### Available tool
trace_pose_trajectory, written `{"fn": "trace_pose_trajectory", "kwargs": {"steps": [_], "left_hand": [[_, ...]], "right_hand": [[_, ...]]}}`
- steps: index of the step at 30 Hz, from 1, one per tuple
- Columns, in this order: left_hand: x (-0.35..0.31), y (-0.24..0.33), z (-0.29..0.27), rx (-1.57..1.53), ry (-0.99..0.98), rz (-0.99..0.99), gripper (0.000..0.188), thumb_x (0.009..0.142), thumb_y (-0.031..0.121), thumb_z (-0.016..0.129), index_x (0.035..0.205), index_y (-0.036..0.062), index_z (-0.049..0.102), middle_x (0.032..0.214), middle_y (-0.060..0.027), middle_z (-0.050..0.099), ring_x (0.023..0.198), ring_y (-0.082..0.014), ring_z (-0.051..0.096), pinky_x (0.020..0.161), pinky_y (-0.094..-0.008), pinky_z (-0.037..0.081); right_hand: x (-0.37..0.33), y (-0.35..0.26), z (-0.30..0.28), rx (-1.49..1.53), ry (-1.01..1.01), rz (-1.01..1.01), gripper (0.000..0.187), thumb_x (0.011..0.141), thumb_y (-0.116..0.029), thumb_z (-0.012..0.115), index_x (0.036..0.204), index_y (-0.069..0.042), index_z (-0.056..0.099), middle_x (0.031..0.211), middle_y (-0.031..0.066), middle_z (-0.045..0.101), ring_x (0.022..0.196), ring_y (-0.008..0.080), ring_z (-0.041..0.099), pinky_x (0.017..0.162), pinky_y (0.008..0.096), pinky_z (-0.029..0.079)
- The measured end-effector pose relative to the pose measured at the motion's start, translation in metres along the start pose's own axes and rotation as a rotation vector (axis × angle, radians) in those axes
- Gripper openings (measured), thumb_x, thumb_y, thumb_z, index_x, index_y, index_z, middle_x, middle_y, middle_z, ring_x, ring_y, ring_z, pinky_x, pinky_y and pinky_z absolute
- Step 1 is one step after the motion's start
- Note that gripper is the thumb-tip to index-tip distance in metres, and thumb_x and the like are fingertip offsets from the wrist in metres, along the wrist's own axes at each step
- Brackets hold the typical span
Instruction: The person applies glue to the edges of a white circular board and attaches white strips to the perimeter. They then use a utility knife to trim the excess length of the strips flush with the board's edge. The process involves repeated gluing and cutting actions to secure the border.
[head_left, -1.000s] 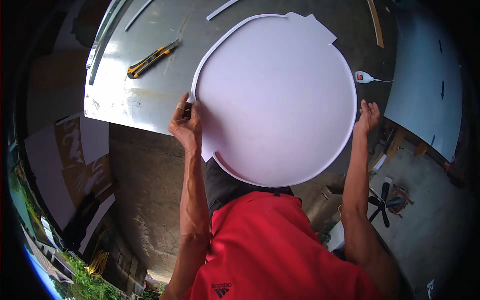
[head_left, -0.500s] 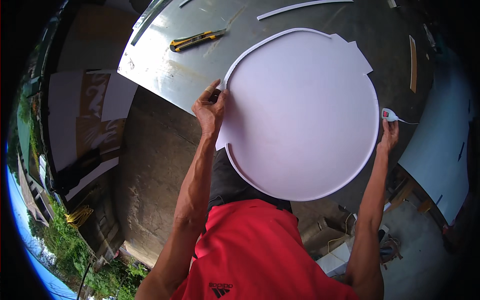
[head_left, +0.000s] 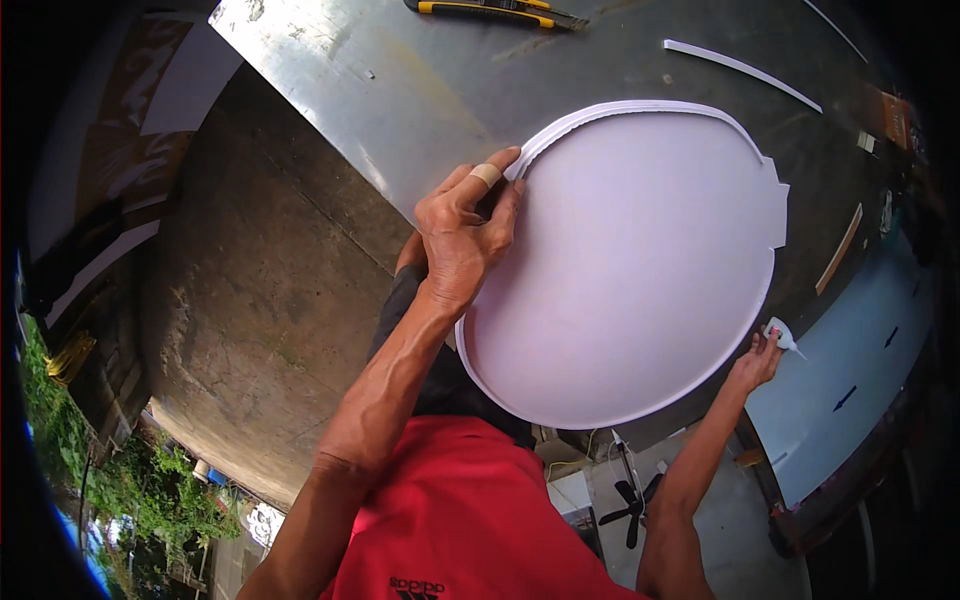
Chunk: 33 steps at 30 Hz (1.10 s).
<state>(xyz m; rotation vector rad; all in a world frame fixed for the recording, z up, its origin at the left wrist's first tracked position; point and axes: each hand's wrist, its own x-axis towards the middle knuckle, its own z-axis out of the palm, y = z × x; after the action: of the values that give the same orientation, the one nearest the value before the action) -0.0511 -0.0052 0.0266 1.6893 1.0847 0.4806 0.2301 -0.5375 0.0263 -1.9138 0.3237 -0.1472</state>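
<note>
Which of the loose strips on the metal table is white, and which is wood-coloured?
The white strip lies at the far edge, beyond the round white panel. The wood-coloured strip, shorter, lies right of the panel, nearer the right hand.

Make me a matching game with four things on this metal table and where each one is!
Things:
1. white round board
2. yellow utility knife
3. small white glue tube
4. thin white strip

Places:
A. held in the right hand
B. at the table's far edge
C. under the left hand
D. lying loose beyond the board

Pairs: 1-C, 2-B, 3-A, 4-D
</note>
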Motion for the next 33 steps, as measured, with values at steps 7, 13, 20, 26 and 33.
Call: {"fn": "trace_pose_trajectory", "kwargs": {"steps": [7, 13, 20, 26, 33], "left_hand": [[0.003, -0.001, -0.005, -0.006, -0.031, -0.034, 0.035, 0.085, 0.001, 0.081, 0.12, 0.0078, 0.078, 0.077, -0.0016, 0.065, 0.065, -0.0074, 0.055, 0.061, -0.0251, 0.048], [0.005, 0.001, -0.004, -0.016, -0.032, -0.057, 0.035, 0.086, 0.001, 0.081, 0.12, 0.0076, 0.078, 0.077, -0.0008, 0.065, 0.067, -0.0066, 0.056, 0.062, -0.0244, 0.048], [0.002, -0.006, 0.003, -0.039, -0.001, -0.04, 0.034, 0.086, 0.003, 0.079, 0.12, 0.0056, 0.077, 0.081, -0.0053, 0.068, 0.067, -0.0107, 0.062, 0.063, -0.0268, 0.052], [0.002, -0.007, 0.006, -0.073, -0.021, -0.065, 0.034, 0.088, 0.004, 0.08, 0.122, 0.0025, 0.076, 0.075, 0.0034, 0.064, 0.068, -0.0048, 0.056, 0.065, -0.0214, 0.049], [0.0, -0.007, 0.004, -0.094, 0.0, -0.068, 0.035, 0.088, 0.006, 0.08, 0.123, 0.0026, 0.076, 0.078, 0.0029, 0.068, 0.068, -0.0049, 0.056, 0.066, -0.0219, 0.05]], "right_hand": [[-0.1, -0.072, 0.097, 0.299, -0.249, 0.117, 0.036, 0.102, -0.011, 0.061, 0.134, 0.003, 0.053, 0.128, 0.0211, 0.06, 0.114, 0.0348, 0.065, 0.092, 0.0415, 0.054], [-0.186, -0.093, 0.19, 0.266, -0.531, 0.174, 0.037, 0.098, -0.016, 0.063, 0.129, 0.004, 0.057, 0.113, 0.018, 0.064, 0.101, 0.0297, 0.064, 0.085, 0.0414, 0.052], [-0.218, -0.11, 0.213, 0.116, -0.686, 0.178, 0.041, 0.097, -0.016, 0.069, 0.13, 0.006, 0.059, 0.105, 0.013, 0.067, 0.086, 0.0207, 0.065, 0.078, 0.0364, 0.054], [-0.193, -0.112, 0.201, -0.024, -0.743, 0.056, 0.039, 0.092, -0.017, 0.078, 0.124, 0.003, 0.067, 0.102, 0.0082, 0.069, 0.087, 0.0115, 0.062, 0.079, 0.0265, 0.052], [-0.178, -0.122, 0.213, -0.112, -0.867, 0.009, 0.04, 0.091, -0.016, 0.079, 0.124, 0.004, 0.067, 0.101, 0.0059, 0.068, 0.089, 0.0089, 0.06, 0.08, 0.0225, 0.051]]}}
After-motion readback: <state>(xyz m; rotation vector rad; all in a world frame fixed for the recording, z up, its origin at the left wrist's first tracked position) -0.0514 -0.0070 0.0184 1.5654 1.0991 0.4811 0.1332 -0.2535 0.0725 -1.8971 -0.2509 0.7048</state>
